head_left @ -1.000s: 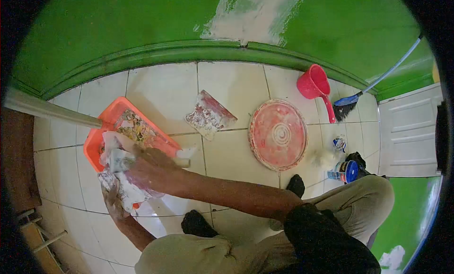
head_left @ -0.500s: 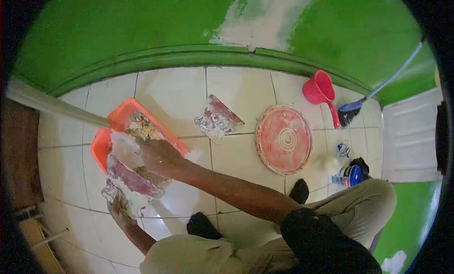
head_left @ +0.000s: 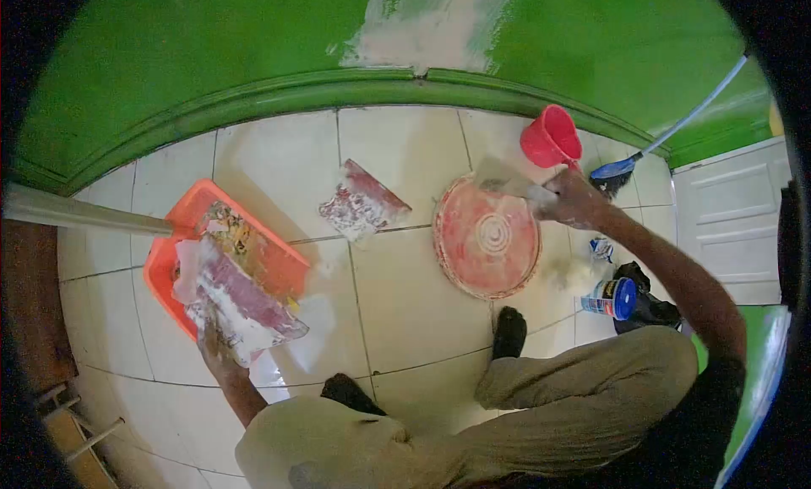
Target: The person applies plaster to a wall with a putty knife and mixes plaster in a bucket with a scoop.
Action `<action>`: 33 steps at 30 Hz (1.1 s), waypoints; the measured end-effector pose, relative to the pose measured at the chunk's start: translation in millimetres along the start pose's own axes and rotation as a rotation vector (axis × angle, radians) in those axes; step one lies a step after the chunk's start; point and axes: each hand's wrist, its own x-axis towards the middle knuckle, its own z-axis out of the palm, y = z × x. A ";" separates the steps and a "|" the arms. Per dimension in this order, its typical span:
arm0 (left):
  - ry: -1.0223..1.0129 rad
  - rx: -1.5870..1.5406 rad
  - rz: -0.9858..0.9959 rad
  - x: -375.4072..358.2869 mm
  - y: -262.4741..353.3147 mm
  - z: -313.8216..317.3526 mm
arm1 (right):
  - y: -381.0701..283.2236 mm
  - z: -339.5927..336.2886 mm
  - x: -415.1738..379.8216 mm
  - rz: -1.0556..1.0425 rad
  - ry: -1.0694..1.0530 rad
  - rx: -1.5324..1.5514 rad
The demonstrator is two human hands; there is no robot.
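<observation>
My left hand [head_left: 218,345] grips a bent maroon sheet [head_left: 245,290] smeared with white putty, tilted over the near side of the orange dustpan [head_left: 287,257]. Debris and scraps [head_left: 226,231] lie in the dustpan. My right hand [head_left: 574,199] is closed around a flat scraper [head_left: 504,178], its wide blade pointing left above the round red lid [head_left: 486,257]. Beside that hand stands a pink dipper [head_left: 545,141], whose handle is mostly hidden behind the hand. A second putty-smeared maroon piece [head_left: 365,202] lies on the tiles between dustpan and lid.
A green wall [head_left: 228,41] with a pale patch [head_left: 431,24] rises behind the tiled floor. To the right are a blue-handled brush [head_left: 617,168], a blue-lidded tub [head_left: 621,297] and a black bag [head_left: 650,312]. The dustpan's long handle [head_left: 84,212] extends left.
My right hand has swung from the dustpan across to the lid and dipper, carrying the scraper. My left hand still holds the maroon sheet. The view has shifted slightly.
</observation>
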 end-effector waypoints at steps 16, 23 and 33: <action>0.006 -0.719 -0.524 -10.5 19.7 27.2 | 47.8 218.5 65.3 0.140 0.883 0.401; 0.190 -1.095 -0.490 -30.3 10.6 57.9 | 32.5 208.6 64.0 0.260 0.777 0.469; 0.065 -1.028 -0.470 -22.5 32.2 67.1 | 30.1 207.0 68.5 0.189 0.834 0.429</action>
